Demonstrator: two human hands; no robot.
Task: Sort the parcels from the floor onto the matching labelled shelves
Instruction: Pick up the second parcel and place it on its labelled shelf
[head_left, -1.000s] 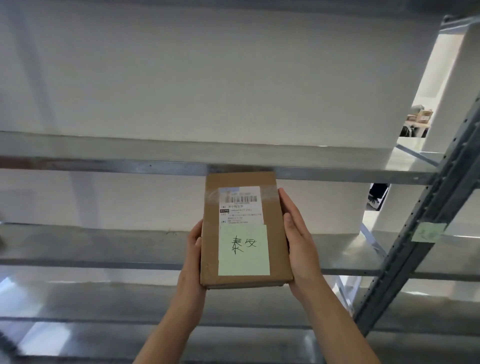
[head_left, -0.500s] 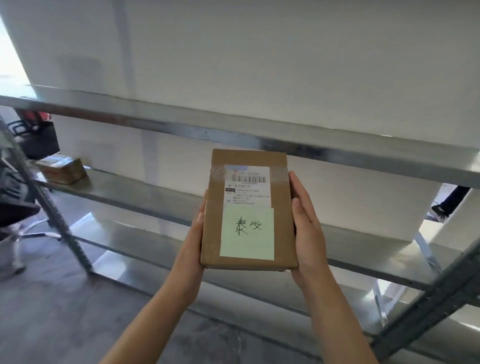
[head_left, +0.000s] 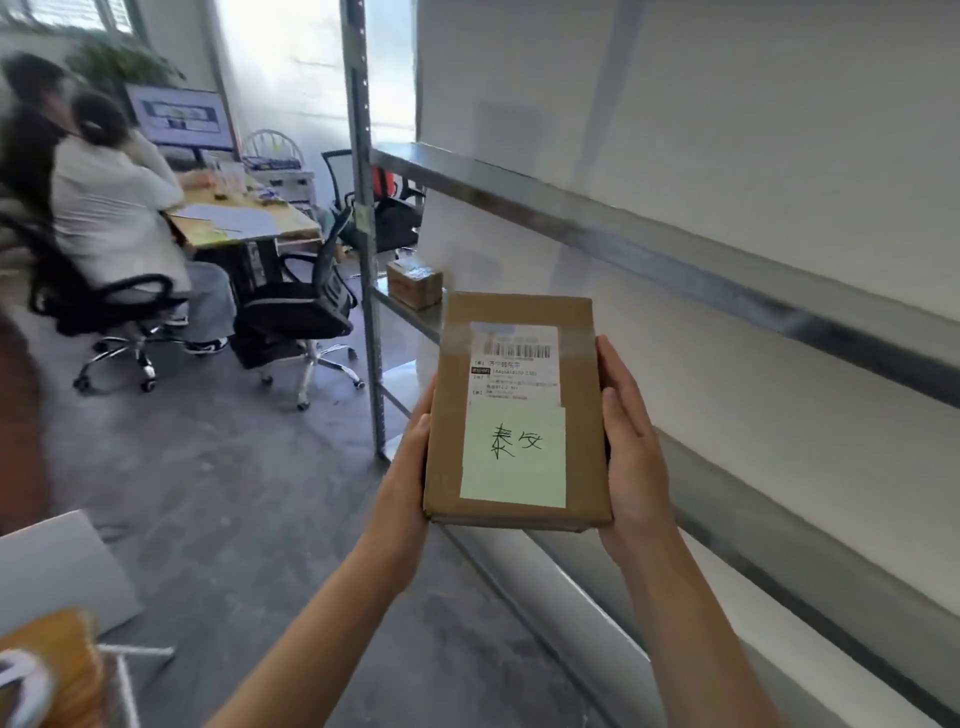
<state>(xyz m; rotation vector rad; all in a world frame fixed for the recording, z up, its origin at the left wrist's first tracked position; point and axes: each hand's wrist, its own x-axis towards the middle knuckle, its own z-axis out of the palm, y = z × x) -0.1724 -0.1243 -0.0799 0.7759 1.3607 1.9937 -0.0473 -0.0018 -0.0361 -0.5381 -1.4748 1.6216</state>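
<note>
My left grip (head_left: 410, 467) holds the parcel (head_left: 519, 332) by its left long edge. The thumb lies along the side and the fingers are out of sight underneath. My right grip (head_left: 631, 452) clasps the opposite long edge the same way. The parcel hangs between the two in the air beside the shelving, face up and tilted toward me, touching no shelf.

I judge it flat, stiff and fairly light: two edge holds carry it level and the cardboard shows no sag or dent. The glossy tape across its top end looks slick, so I would keep my hold on the bare cardboard at mid-length, with fingers beneath for support. The green sticky note (head_left: 513, 457) carries the handwritten destination below the shipping label (head_left: 517, 364). I would keep my thumbs off it, since it may peel away.

To the right, a metal shelf (head_left: 675, 260) runs away from me. A small box (head_left: 414, 283) sits on a lower shelf just past the upright post (head_left: 363, 208). Beyond are the grey floor (head_left: 234, 493), office chairs (head_left: 296, 306), and a tabletop (head_left: 291, 224) with people seated at it, all blurred.
</note>
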